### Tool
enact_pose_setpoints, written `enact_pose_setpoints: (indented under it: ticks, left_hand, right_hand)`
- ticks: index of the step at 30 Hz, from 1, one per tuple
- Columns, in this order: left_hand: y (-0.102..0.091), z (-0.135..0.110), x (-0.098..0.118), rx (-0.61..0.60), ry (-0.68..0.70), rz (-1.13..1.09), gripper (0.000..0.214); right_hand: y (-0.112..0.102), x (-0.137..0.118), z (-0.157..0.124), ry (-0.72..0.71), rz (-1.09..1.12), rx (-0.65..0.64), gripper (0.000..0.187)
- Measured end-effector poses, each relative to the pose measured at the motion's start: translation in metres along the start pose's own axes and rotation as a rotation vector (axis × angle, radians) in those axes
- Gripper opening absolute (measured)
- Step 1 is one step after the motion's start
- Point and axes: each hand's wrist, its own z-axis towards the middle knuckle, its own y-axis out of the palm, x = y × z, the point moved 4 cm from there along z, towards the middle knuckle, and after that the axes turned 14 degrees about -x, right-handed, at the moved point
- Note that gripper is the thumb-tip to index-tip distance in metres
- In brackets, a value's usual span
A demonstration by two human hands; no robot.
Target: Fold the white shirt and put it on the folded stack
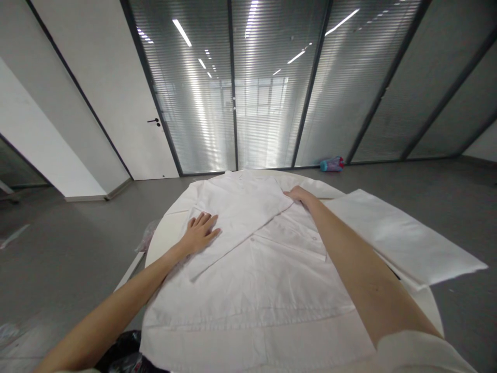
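A white button-up shirt (248, 280) lies spread across a round white table (159, 243), its lower part reaching the near edge. One sleeve (233, 243) is laid diagonally across the front, above a pocket with a small button. My left hand (200, 233) rests flat on the left side of the shirt, fingers spread. At the upper right, the fingers of my right hand (298, 194) are closed at the edge of the folded-over cloth; the fingertips are partly hidden.
A flat white sheet or bag (404, 238) juts over the table's right edge. Dark plastic bags (124, 352) sit below at the left, and clear plastic (147, 235) lies beside the table. A blue and pink bundle (332, 164) is on the floor by the glass wall.
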Motion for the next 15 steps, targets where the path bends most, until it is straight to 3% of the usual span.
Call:
enact_pose_setpoints:
  ticks: [3, 11, 15]
  left_hand:
    - [0.002, -0.002, -0.003, -0.059, 0.007, 0.005, 0.063]
    - [0.005, -0.016, -0.008, -0.081, 0.014, 0.014, 0.064]
    - [-0.008, -0.015, -0.011, 0.022, 0.047, -0.018, 0.053]
  right_hand:
    - [0.001, -0.001, -0.005, 0.011, -0.044, 0.009, 0.057]
    - [0.000, -0.013, -0.025, 0.048, -0.139, 0.061, 0.053]
    - [-0.008, -0.026, -0.033, -0.045, -0.177, 0.145, 0.049]
